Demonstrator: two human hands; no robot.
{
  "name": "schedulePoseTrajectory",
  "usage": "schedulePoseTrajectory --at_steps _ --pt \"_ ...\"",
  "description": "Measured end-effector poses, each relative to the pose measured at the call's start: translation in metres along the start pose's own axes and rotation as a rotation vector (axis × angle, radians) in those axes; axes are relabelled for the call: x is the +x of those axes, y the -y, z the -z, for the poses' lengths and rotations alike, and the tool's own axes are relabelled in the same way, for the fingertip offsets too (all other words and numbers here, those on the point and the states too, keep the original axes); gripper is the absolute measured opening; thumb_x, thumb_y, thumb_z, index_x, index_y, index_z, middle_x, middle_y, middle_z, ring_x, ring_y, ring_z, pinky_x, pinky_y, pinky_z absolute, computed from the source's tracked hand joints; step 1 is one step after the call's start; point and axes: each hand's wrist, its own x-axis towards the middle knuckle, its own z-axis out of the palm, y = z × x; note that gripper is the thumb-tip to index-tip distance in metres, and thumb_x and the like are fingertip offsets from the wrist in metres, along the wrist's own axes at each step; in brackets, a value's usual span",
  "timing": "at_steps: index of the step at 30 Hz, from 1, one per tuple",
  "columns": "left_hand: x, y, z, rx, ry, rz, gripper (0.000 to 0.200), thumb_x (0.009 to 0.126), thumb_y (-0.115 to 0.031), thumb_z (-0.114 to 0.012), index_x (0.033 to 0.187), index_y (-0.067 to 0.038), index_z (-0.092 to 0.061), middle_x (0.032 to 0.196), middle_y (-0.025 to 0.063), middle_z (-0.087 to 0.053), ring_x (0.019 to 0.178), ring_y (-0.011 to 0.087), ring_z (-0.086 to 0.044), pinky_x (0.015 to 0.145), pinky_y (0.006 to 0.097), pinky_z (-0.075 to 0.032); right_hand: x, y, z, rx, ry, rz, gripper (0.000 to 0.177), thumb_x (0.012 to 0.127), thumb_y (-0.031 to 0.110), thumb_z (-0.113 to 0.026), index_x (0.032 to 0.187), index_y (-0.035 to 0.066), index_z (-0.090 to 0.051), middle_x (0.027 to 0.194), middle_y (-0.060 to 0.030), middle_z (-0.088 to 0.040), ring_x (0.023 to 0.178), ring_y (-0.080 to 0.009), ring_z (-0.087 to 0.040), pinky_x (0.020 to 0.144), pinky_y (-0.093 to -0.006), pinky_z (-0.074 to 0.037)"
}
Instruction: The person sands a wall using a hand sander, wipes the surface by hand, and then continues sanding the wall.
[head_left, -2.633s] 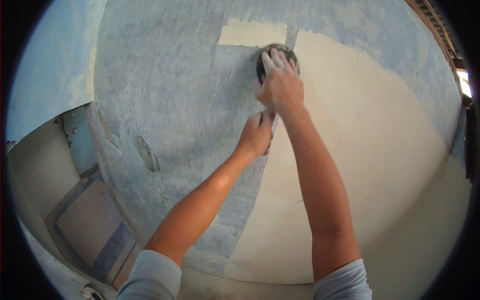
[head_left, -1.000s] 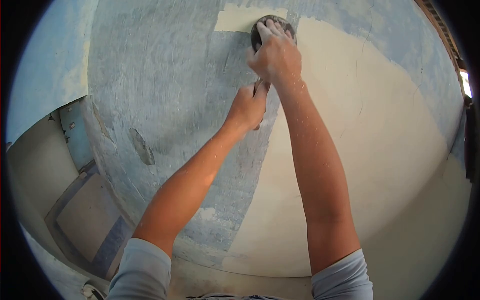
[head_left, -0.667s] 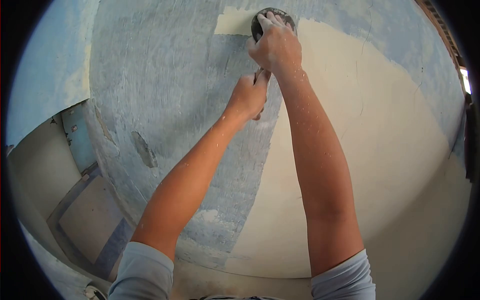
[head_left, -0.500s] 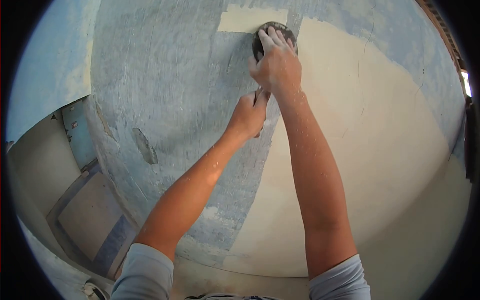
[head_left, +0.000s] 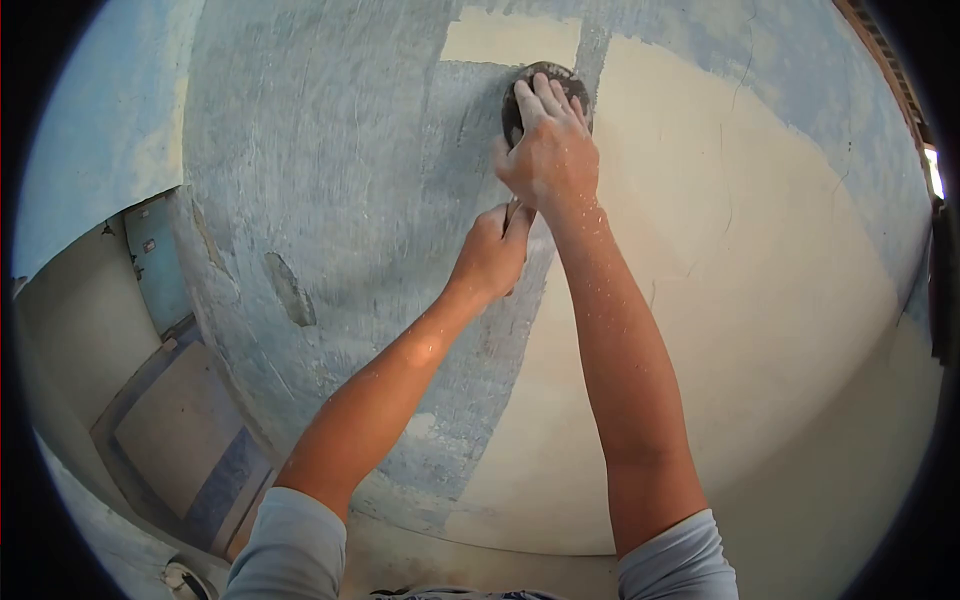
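Note:
My right hand lies flat on a dark round scraping tool and presses it against the wall high up. That tool sits at the border between worn blue paint and bare cream plaster. Just below, my left hand is closed around the tool's handle, of which only a short piece shows between the hands. Both forearms carry white dust specks. Grey sleeves show at the bottom.
A cream rectangle of stripped wall lies above the tool. A chipped patch mars the blue area on the left. Down at the lower left a doorway shows floor. Thin cracks run through the plaster on the right.
Both hands and the tool rose toward the cream rectangle, then slid back down the wall a short way. The grip of each hand is unchanged.

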Motion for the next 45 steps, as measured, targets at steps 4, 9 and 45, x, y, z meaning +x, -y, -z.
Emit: schedulePoseTrajectory --at_steps 4,9,45 --pt "0.019 -0.025 -0.002 -0.004 -0.006 -0.011 0.036 0.112 -0.042 -0.043 0.088 -0.014 -0.042 0.063 -0.0070 -0.034 0.048 0.0060 -0.028 0.042 0.0286 -0.025 0.033 -0.011 0.002 -0.048 -0.042 0.031 0.067 0.086 0.029 -0.071 0.144 0.001 -0.056 0.154 -0.0223 -0.053 0.146 -0.0349 -0.048 0.125 -0.0465 -0.034" --pt "0.043 -0.061 -0.003 0.016 -0.017 -0.061 0.040 0.111 -0.047 -0.045 0.088 -0.015 -0.042 0.063 -0.0069 -0.035 0.048 0.0071 -0.028 0.043 0.0289 -0.026 0.078 -0.015 0.019 -0.095 -0.029 0.018 0.063 0.087 0.031 -0.070 0.143 0.004 -0.059 0.154 -0.0168 -0.054 0.146 -0.0296 -0.048 0.125 -0.0428 -0.035" --pt "0.033 -0.054 0.008 0.124 -0.049 -0.032 0.040 0.111 -0.047 -0.044 0.089 -0.013 -0.046 0.065 -0.0068 -0.037 0.050 0.0069 -0.031 0.044 0.0294 -0.030 0.065 -0.012 -0.003 -0.048 -0.176 0.064 0.055 0.088 0.031 -0.069 0.133 0.001 -0.063 0.145 -0.0185 -0.060 0.139 -0.0325 -0.054 0.121 -0.0435 -0.039"
